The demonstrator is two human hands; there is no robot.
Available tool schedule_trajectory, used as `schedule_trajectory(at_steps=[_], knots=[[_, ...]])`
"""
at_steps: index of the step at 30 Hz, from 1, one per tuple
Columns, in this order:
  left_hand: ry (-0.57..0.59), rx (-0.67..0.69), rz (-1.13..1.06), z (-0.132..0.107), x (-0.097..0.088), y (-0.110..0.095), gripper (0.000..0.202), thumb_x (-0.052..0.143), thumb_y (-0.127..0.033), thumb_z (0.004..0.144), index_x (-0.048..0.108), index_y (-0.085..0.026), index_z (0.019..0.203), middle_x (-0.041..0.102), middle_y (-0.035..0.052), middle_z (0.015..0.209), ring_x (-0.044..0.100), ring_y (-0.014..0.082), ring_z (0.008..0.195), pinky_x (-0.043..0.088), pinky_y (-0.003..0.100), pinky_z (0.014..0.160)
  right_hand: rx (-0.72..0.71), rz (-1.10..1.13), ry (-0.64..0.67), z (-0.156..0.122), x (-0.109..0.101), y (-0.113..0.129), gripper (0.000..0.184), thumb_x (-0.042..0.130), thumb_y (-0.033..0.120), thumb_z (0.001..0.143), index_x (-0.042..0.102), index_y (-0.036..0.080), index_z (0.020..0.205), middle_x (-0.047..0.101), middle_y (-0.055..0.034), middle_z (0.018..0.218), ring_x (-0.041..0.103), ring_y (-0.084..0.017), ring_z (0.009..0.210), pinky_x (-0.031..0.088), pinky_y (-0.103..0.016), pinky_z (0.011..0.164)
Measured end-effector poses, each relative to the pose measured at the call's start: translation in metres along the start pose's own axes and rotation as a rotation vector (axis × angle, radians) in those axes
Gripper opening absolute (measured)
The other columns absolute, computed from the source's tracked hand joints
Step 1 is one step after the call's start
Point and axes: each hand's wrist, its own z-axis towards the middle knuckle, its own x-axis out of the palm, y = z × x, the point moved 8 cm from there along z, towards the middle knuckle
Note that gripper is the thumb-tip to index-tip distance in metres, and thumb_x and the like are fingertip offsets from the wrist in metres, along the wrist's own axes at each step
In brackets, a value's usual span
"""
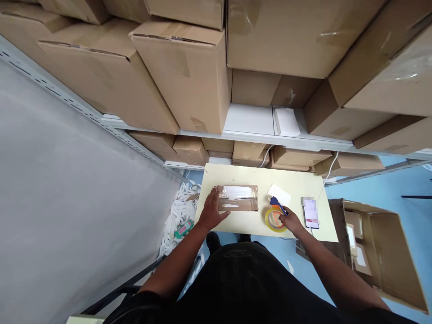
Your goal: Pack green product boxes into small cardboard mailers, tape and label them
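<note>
A small flat cardboard package [238,198] with a clear, shiny window lies on the pale yellow table [243,177]. My left hand [212,210] rests flat at the package's left end, fingers stretched out. My right hand [289,220] is closed on a tape dispenser [276,215] with a blue handle and a yellowish roll of tape, set down on the table right of the package. A white card [279,194] lies just behind the dispenser.
A phone [310,212] on a white cable lies at the table's right. An open cardboard box [374,247] stands on the blue floor at right. Shelves stacked with cardboard boxes [182,67] rise behind. White packing scraps [177,216] lie left, beside a grey wall.
</note>
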Motion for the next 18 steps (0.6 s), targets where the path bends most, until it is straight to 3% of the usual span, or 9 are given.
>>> schedule_trajectory(at_steps=[4, 7, 9, 11, 13, 14, 17, 18], knots=[[0.102, -0.268, -0.368, -0.019, 0.02, 0.033, 0.111, 0.075, -0.045, 0.083, 0.004, -0.021, 0.165, 0.031, 0.0195, 0.167, 0.045, 0.0303, 0.147, 0.042, 0.045, 0.118, 0.14, 0.132, 0.048, 0.014, 0.023, -0.014, 0.041, 0.051, 0.027, 0.085, 0.066, 0.02, 0.123, 0.072, -0.0022, 0.082, 0.068, -0.02, 0.07, 0.05, -0.027, 0.062], [0.213, -0.314, -0.535, -0.026, 0.038, 0.042, 0.094, 0.07, -0.048, 0.087, 0.02, -0.022, 0.162, 0.048, 0.0167, 0.158, 0.055, 0.0278, 0.139, 0.048, 0.044, 0.113, 0.138, 0.087, 0.028, 0.019, 0.025, -0.019, 0.034, 0.054, 0.03, 0.085, 0.072, 0.015, 0.11, 0.072, -0.0102, 0.094, 0.07, -0.026, 0.09, 0.052, -0.033, 0.076], [0.252, -0.332, -0.612, -0.027, 0.047, 0.047, 0.084, 0.067, -0.052, 0.088, 0.03, -0.022, 0.158, 0.054, 0.0152, 0.153, 0.056, 0.0281, 0.137, 0.05, 0.045, 0.111, 0.15, 0.008, -0.021, 0.017, 0.022, -0.021, 0.04, 0.057, 0.036, 0.086, 0.071, 0.013, 0.116, 0.07, -0.0154, 0.104, 0.069, -0.031, 0.101, 0.053, -0.038, 0.083], [0.257, -0.349, -0.679, -0.026, 0.053, 0.051, 0.081, 0.065, -0.056, 0.088, 0.034, -0.022, 0.155, 0.055, 0.0146, 0.152, 0.057, 0.0291, 0.137, 0.051, 0.045, 0.11, 0.174, -0.092, -0.156, 0.009, 0.012, -0.018, 0.055, 0.057, 0.044, 0.088, 0.065, 0.009, 0.13, 0.067, -0.0212, 0.114, 0.066, -0.037, 0.108, 0.053, -0.045, 0.086], [0.256, -0.358, -0.719, -0.026, 0.057, 0.053, 0.083, 0.066, -0.058, 0.086, 0.035, -0.022, 0.155, 0.054, 0.0142, 0.153, 0.056, 0.0304, 0.137, 0.05, 0.046, 0.111, 0.094, -0.123, -0.301, -0.003, 0.006, 0.002, 0.065, 0.057, 0.046, 0.089, 0.055, 0.006, 0.142, 0.063, -0.0264, 0.125, 0.062, -0.04, 0.116, 0.052, -0.052, 0.092], [0.257, -0.355, -0.727, -0.026, 0.058, 0.054, 0.083, 0.065, -0.059, 0.086, 0.036, -0.021, 0.154, 0.053, 0.0142, 0.154, 0.055, 0.0311, 0.137, 0.049, 0.047, 0.111, -0.013, -0.1, -0.331, -0.008, 0.009, 0.02, 0.068, 0.057, 0.043, 0.09, 0.051, 0.006, 0.145, 0.06, -0.0276, 0.132, 0.059, -0.041, 0.122, 0.049, -0.054, 0.098], [0.233, -0.317, -0.71, -0.027, 0.055, 0.052, 0.078, 0.061, -0.059, 0.088, 0.041, -0.019, 0.152, 0.051, 0.014, 0.155, 0.05, 0.032, 0.142, 0.044, 0.047, 0.116, -0.388, 0.073, -0.211, -0.026, 0.034, 0.09, 0.068, 0.057, 0.035, 0.089, 0.042, 0.013, 0.152, 0.054, -0.0212, 0.146, 0.049, -0.036, 0.137, 0.043, -0.052, 0.111], [0.214, -0.302, -0.685, -0.027, 0.052, 0.05, 0.075, 0.059, -0.059, 0.089, 0.043, -0.018, 0.151, 0.052, 0.0137, 0.155, 0.048, 0.032, 0.143, 0.041, 0.048, 0.118, -0.416, 0.138, -0.175, -0.03, 0.041, 0.107, 0.065, 0.055, 0.034, 0.091, 0.042, 0.016, 0.152, 0.055, -0.0184, 0.145, 0.049, -0.034, 0.138, 0.044, -0.051, 0.112]])
